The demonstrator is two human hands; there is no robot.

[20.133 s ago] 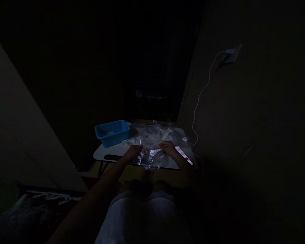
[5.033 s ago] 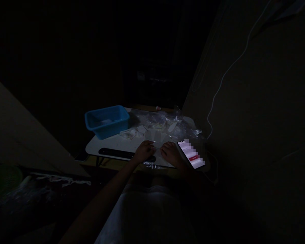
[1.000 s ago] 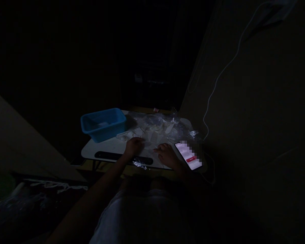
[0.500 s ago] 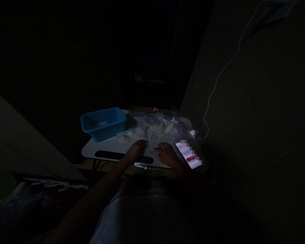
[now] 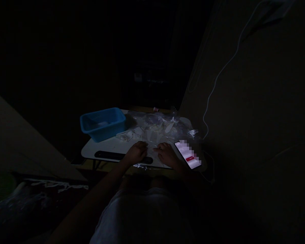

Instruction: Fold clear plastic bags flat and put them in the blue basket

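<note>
My left hand is over the front of a small white table, its fingers curled in towards the middle. Opposite it, my right hand is bent, with a thumb or finger reaching left. A thin piece of clear plastic lies between the two hands, and the fingertips of both appear closed on its edges; darkness blurs the exact grip. Just beyond them is a heap of crumpled clear plastic with small white pieces. A white spoon-shaped piece rests in it. Small packets lie left of the heap.
A blue plastic basin stands on the table's left side. A lit phone lies by my right hand. A black slot runs along the front edge. A white cable hangs down the right wall. The room is very dark.
My left hand has shifted slightly down, towards me. The right hand stays almost in place, and the things on the table have not visibly moved.
</note>
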